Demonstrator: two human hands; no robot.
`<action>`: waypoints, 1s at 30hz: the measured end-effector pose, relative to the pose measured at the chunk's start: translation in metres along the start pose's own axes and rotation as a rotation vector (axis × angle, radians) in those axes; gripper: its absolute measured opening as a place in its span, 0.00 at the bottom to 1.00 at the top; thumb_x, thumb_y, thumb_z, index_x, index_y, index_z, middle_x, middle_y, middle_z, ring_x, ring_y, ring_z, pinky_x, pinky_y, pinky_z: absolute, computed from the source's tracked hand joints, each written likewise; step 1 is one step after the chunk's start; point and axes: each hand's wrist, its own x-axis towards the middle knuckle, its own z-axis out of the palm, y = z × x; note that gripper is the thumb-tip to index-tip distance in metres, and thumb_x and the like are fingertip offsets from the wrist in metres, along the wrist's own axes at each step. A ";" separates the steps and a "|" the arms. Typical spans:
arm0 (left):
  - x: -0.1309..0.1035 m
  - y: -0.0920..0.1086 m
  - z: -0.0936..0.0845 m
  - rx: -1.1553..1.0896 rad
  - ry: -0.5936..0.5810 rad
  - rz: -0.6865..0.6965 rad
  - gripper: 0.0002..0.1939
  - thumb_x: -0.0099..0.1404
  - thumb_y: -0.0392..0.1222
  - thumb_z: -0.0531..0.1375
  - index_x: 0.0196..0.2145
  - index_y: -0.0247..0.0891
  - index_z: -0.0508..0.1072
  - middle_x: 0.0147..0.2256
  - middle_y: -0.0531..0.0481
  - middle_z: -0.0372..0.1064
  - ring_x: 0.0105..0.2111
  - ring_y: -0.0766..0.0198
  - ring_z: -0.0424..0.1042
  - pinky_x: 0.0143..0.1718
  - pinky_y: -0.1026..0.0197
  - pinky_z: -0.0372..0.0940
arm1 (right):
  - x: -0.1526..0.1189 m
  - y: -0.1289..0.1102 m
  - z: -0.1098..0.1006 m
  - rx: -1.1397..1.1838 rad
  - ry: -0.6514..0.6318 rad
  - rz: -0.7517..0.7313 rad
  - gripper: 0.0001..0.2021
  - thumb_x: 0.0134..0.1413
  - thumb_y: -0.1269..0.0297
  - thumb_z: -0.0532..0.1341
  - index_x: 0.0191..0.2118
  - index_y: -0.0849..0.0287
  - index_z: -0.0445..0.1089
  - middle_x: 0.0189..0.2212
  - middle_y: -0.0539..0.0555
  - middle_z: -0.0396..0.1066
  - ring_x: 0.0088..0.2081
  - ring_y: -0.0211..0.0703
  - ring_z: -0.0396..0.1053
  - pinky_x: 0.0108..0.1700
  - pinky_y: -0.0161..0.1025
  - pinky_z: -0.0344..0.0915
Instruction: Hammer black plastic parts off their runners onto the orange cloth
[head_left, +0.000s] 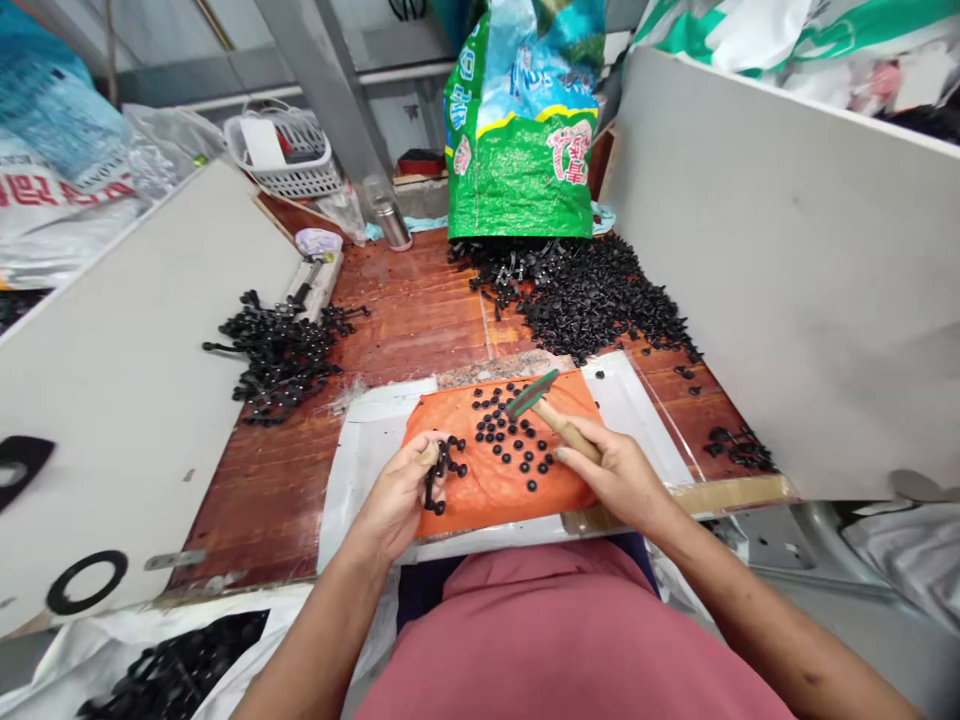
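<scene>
My left hand [405, 490] is closed around a black part with several knobbed arms [444, 470], above the left side of an orange cloth [469, 492]. In my right hand [619, 472] is a hammer [559, 420], gripped by its wooden handle; its flat green-edged head hangs over the cloth. Small round black caps [517, 445] are scattered on the cloth beneath the hammer, between my two hands. Fingers partly hide the held black part.
Black knobbed parts [277, 360] are heaped at the left, and small black pieces [600, 300] at the right back. A green sack [517, 180] stands behind them. Pale panels [787, 250] border both sides. A metal flask [391, 222] and white basket [300, 175] are at the back left.
</scene>
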 end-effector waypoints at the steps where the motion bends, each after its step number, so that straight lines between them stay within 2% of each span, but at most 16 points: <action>1: 0.000 0.000 -0.001 -0.017 -0.017 -0.006 0.26 0.56 0.55 0.71 0.44 0.37 0.72 0.23 0.59 0.61 0.20 0.73 0.58 0.21 0.69 0.59 | -0.002 0.007 -0.005 -0.016 0.014 0.027 0.20 0.62 0.59 0.62 0.58 0.56 0.74 0.52 0.53 0.78 0.52 0.53 0.74 0.51 0.41 0.68; 7: 0.003 -0.004 -0.001 -0.058 -0.093 0.028 0.22 0.60 0.52 0.69 0.46 0.39 0.70 0.29 0.56 0.66 0.22 0.71 0.62 0.25 0.66 0.61 | -0.015 0.045 -0.010 -0.049 0.084 0.119 0.21 0.59 0.56 0.64 0.56 0.58 0.75 0.46 0.53 0.79 0.46 0.52 0.75 0.45 0.40 0.69; 10: 0.003 -0.008 0.001 0.039 -0.056 0.154 0.27 0.64 0.52 0.67 0.56 0.42 0.67 0.29 0.57 0.66 0.25 0.69 0.64 0.29 0.66 0.62 | -0.018 0.062 -0.012 -0.011 0.132 0.138 0.23 0.59 0.54 0.64 0.56 0.60 0.74 0.43 0.54 0.79 0.42 0.49 0.74 0.44 0.39 0.69; 12: 0.003 -0.012 0.003 0.148 0.015 0.263 0.35 0.66 0.49 0.65 0.66 0.44 0.57 0.29 0.58 0.67 0.28 0.67 0.66 0.33 0.65 0.63 | -0.018 0.071 -0.014 0.037 0.122 0.177 0.25 0.59 0.52 0.64 0.58 0.61 0.72 0.34 0.52 0.77 0.34 0.44 0.71 0.37 0.37 0.68; 15: 0.004 -0.016 0.007 0.277 0.069 0.350 0.46 0.66 0.45 0.64 0.72 0.44 0.42 0.29 0.57 0.69 0.32 0.65 0.68 0.36 0.64 0.63 | -0.016 0.078 -0.017 0.141 0.063 0.269 0.28 0.59 0.49 0.64 0.59 0.61 0.69 0.25 0.46 0.69 0.19 0.34 0.58 0.21 0.32 0.56; 17: 0.004 -0.016 0.008 0.292 0.055 0.350 0.49 0.66 0.44 0.63 0.73 0.43 0.36 0.30 0.57 0.70 0.32 0.65 0.69 0.36 0.63 0.63 | -0.015 0.079 -0.019 0.206 0.042 0.308 0.29 0.58 0.46 0.64 0.58 0.61 0.69 0.24 0.45 0.66 0.16 0.30 0.50 0.17 0.31 0.47; 19: 0.005 -0.013 0.007 0.238 0.000 0.313 0.51 0.66 0.45 0.63 0.74 0.43 0.34 0.30 0.57 0.70 0.31 0.65 0.69 0.35 0.63 0.64 | -0.014 0.078 -0.020 0.249 0.029 0.326 0.28 0.57 0.45 0.65 0.56 0.60 0.68 0.23 0.44 0.65 0.15 0.29 0.48 0.16 0.30 0.44; 21: 0.007 -0.008 0.004 0.149 -0.075 0.265 0.51 0.66 0.47 0.64 0.74 0.43 0.35 0.29 0.57 0.70 0.28 0.66 0.69 0.33 0.64 0.65 | -0.014 0.077 -0.020 0.275 0.017 0.329 0.28 0.57 0.44 0.65 0.55 0.60 0.68 0.23 0.43 0.65 0.14 0.28 0.48 0.16 0.30 0.44; 24: 0.014 -0.001 -0.003 0.072 -0.133 0.212 0.49 0.64 0.51 0.66 0.73 0.41 0.43 0.27 0.57 0.69 0.26 0.67 0.68 0.29 0.65 0.65 | -0.013 0.076 -0.020 0.287 0.004 0.331 0.27 0.58 0.44 0.65 0.54 0.59 0.68 0.22 0.43 0.64 0.15 0.28 0.48 0.16 0.29 0.44; 27: 0.021 0.012 -0.009 0.105 -0.115 0.193 0.47 0.61 0.52 0.68 0.71 0.40 0.51 0.26 0.57 0.68 0.25 0.67 0.68 0.29 0.65 0.65 | -0.013 0.073 -0.020 0.261 0.003 0.348 0.29 0.57 0.44 0.64 0.57 0.59 0.67 0.22 0.43 0.64 0.15 0.29 0.49 0.16 0.30 0.45; 29: 0.024 0.032 -0.017 0.221 -0.056 0.213 0.47 0.60 0.54 0.69 0.70 0.40 0.54 0.25 0.58 0.68 0.24 0.66 0.69 0.29 0.65 0.65 | -0.013 0.070 -0.019 0.257 0.012 0.354 0.32 0.57 0.43 0.64 0.60 0.59 0.66 0.22 0.44 0.64 0.15 0.30 0.50 0.17 0.30 0.46; 30: 0.025 0.046 -0.024 0.310 0.010 0.242 0.47 0.59 0.55 0.69 0.69 0.39 0.56 0.24 0.57 0.69 0.24 0.65 0.69 0.30 0.64 0.66 | -0.013 0.069 -0.019 0.262 0.014 0.351 0.32 0.57 0.43 0.64 0.59 0.59 0.66 0.22 0.44 0.64 0.16 0.30 0.49 0.17 0.30 0.46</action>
